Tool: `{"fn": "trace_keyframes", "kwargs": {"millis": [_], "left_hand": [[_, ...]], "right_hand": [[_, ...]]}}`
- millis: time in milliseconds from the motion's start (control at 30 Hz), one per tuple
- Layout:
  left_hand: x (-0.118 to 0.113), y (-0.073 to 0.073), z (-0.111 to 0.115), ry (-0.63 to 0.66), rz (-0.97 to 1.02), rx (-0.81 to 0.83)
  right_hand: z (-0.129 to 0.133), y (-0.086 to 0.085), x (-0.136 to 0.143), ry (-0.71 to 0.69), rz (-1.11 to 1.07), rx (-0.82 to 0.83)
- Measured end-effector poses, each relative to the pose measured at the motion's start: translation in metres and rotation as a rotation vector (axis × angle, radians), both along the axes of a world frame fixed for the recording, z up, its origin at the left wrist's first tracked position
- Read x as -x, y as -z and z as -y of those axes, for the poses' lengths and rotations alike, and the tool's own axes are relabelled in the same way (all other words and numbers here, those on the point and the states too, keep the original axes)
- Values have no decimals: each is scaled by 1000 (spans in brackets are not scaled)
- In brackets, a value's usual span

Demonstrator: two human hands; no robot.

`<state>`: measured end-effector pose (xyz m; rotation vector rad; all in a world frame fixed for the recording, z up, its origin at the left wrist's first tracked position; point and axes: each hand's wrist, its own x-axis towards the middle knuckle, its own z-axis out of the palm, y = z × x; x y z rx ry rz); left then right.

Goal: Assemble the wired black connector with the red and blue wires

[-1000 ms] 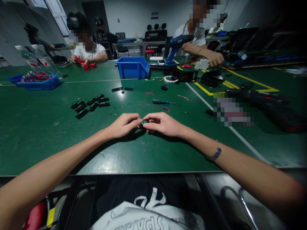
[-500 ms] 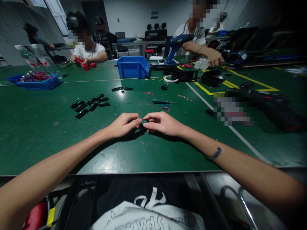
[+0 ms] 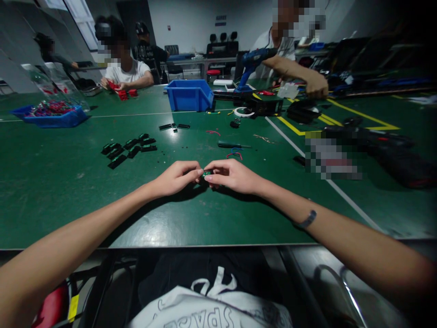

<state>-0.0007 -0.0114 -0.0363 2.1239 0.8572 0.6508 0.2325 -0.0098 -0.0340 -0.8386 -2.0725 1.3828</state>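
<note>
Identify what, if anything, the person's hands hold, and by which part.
A small green-and-black part: the left hand at its left end, the right hand at its right; exact contact is hidden.

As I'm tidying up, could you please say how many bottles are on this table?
2, both behind the blue tray: the left bottle and, beside it, the right bottle.

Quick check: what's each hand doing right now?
Left hand: closed, fingertips pinching the small green-and-black part.
Right hand: closed, pinching the same part from the other side.
</note>
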Motion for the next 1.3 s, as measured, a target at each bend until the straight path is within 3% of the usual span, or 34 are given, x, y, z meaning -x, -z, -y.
{"fn": "trace_keyframes", "kwargs": {"millis": [1300], "left_hand": [[-2,1,0,-33,-18,-32]], "right_hand": [[1,0,0,-2,30,-26]]}}
